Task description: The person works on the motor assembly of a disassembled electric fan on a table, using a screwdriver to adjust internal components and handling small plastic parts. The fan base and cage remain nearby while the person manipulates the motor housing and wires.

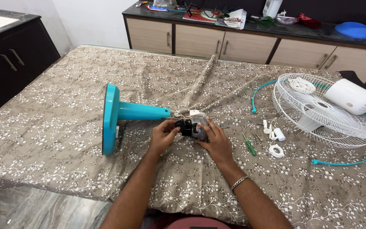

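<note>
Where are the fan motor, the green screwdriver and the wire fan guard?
fan motor (pixel 193 129), head view, dark body between both hands
green screwdriver (pixel 249 144), head view, its handle
wire fan guard (pixel 293 112), head view, white wires left of centre

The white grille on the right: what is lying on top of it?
On the grille lie a white motor cover, a round white cap and a clear blade hub. The cloth beneath shows only through the wires.

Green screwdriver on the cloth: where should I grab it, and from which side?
Grip the green screwdriver by its handle, coming from above with the right hand, which is closest. It lies flat on the cloth, with open cloth around it and the small white parts just beyond.
</note>
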